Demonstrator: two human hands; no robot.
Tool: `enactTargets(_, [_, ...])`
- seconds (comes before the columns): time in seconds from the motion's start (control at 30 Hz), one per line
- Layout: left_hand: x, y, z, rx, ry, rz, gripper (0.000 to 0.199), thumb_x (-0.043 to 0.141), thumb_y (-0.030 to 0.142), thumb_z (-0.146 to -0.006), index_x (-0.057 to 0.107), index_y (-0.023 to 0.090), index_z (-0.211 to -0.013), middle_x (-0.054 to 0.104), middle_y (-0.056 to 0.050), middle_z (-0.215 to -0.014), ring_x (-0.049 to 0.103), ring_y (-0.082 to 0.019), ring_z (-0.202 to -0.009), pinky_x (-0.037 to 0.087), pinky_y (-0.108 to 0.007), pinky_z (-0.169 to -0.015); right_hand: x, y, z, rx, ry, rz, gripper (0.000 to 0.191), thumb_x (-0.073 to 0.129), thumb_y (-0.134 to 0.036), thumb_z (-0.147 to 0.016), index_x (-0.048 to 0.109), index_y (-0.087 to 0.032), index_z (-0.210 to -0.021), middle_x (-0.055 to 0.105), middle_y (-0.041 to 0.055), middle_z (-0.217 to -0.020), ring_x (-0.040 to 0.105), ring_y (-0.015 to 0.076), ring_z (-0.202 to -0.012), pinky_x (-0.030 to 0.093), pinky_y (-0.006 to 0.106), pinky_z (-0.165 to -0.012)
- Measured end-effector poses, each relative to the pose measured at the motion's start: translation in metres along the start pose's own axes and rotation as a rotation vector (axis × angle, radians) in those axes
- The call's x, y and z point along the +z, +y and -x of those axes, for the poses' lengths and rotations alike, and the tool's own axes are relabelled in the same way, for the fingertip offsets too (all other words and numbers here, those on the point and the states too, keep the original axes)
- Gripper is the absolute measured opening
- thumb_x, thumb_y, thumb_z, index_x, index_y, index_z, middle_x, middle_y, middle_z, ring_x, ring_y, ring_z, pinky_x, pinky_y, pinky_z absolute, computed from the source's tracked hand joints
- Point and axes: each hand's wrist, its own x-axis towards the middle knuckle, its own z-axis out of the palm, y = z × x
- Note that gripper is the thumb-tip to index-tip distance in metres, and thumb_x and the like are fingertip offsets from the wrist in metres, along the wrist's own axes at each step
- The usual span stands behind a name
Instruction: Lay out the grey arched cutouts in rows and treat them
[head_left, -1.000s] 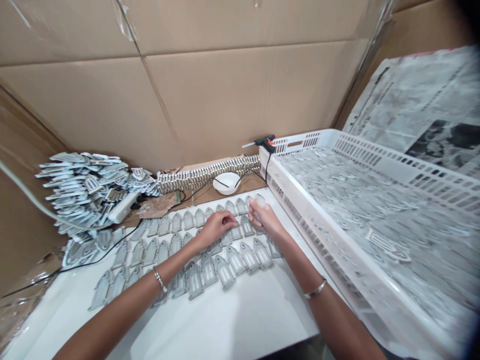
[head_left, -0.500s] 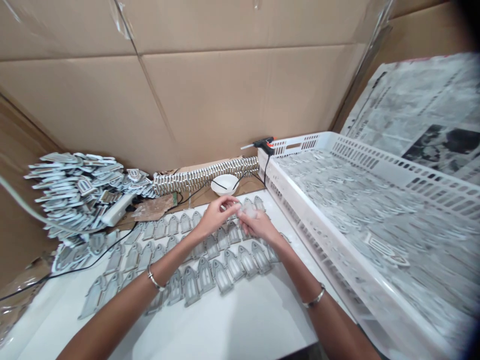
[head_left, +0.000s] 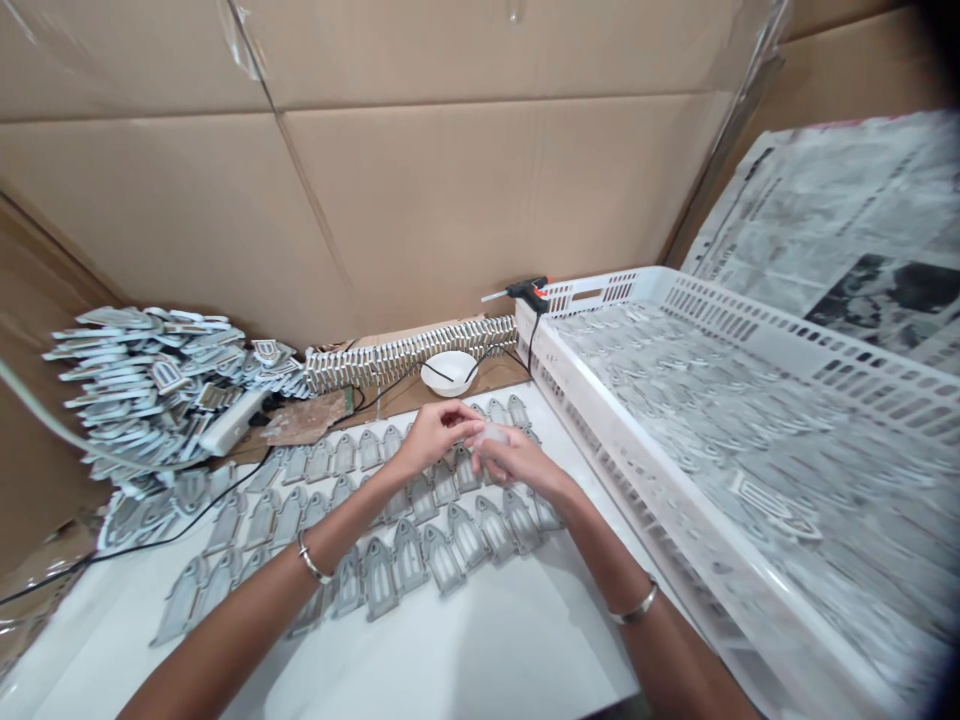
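Note:
Over the white work surface (head_left: 480,640), my two hands meet near the middle. My right hand (head_left: 516,458) is closed on a small translucent whitish piece (head_left: 493,433). My left hand (head_left: 439,436) touches it from the left with thumb and fingers pinched; whatever is between those fingertips is too small to name. Beneath and around both hands lie rows of grey, arch-shaped pieces (head_left: 442,560) with pointed tops. A white bowl (head_left: 448,374) stands just behind my hands, with black cord lying across it.
A white perforated crate (head_left: 600,430) full of similar pieces fills the right side. A glue gun (head_left: 531,291) rests on its back corner. At the left are a piled stack (head_left: 142,380) and a white power strip (head_left: 234,424). Cardboard walls (head_left: 420,200) stand behind.
Both hands have moved slightly down and stay together. The translucent piece has tilted flatter in my right hand.

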Motion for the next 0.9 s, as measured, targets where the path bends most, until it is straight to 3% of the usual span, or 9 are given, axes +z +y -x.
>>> enactTargets(0.13, [-0.005,-0.003,-0.001,-0.076,0.03,0.137,0.035,0.083,0.042,-0.064,0.069,0.012,-0.074,0.07,-0.003,-0.069,0.061,-0.014,-0.063,0.047,-0.025,-0.064,0.001,-0.001,0.0,-0.013,0.025,-0.013,0.028,0.058,-0.041,-0.086,0.065,-0.018,-0.098,0.064,0.0014,-0.072,0.033,0.0057,-0.042,0.023,0.02,-0.038])
enactTargets(0.3, [-0.011,-0.004,0.0,-0.1,0.029,0.149,0.037,0.082,0.046,-0.064,0.07,0.013,-0.073,0.069,-0.002,-0.066,0.06,-0.013,-0.061,0.047,-0.025,-0.064,-0.001,0.001,-0.002,-0.042,0.042,0.001,0.034,0.059,-0.047,-0.086,0.065,-0.017,-0.101,0.065,0.002,-0.072,0.033,0.0055,-0.042,0.023,0.02,-0.038])
enactTargets(0.57, [-0.015,-0.005,-0.009,-0.044,0.21,0.088,0.037,0.081,0.047,-0.063,0.074,0.013,-0.076,0.071,-0.004,-0.07,0.059,-0.014,-0.064,0.047,-0.026,-0.065,-0.001,0.0,-0.001,-0.074,0.093,-0.004,0.038,0.058,-0.052,-0.086,0.066,-0.019,-0.104,0.065,0.0028,-0.073,0.034,0.0057,-0.042,0.024,0.019,-0.039])
enactTargets(0.67, [-0.021,-0.008,-0.014,-0.031,0.268,0.063,0.037,0.08,0.048,-0.065,0.074,0.013,-0.076,0.07,-0.002,-0.069,0.056,-0.012,-0.061,0.045,-0.024,-0.061,-0.003,-0.002,-0.001,-0.097,0.171,-0.025,0.036,0.059,-0.05,-0.084,0.066,-0.018,-0.1,0.065,0.0017,-0.072,0.033,0.0055,-0.041,0.023,0.019,-0.038])
enactTargets(0.73, [-0.024,-0.013,-0.016,-0.044,0.242,0.035,0.038,0.079,0.049,-0.065,0.074,0.013,-0.076,0.069,-0.002,-0.067,0.054,-0.012,-0.059,0.043,-0.024,-0.059,-0.007,-0.002,-0.002,-0.115,0.267,-0.045,0.035,0.059,-0.048,-0.083,0.065,-0.018,-0.098,0.064,0.0007,-0.07,0.032,0.0053,-0.04,0.023,0.02,-0.038])
enactTargets(0.9, [-0.009,-0.035,-0.012,-0.089,-0.008,-0.04,0.034,0.08,0.044,-0.066,0.072,0.012,-0.075,0.069,-0.003,-0.067,0.057,-0.013,-0.059,0.042,-0.023,-0.058,-0.017,0.0,-0.006,-0.121,0.461,-0.119,0.037,0.061,-0.049,-0.08,0.063,-0.017,-0.099,0.063,-0.001,-0.067,0.031,0.0057,-0.038,0.019,0.021,-0.036])
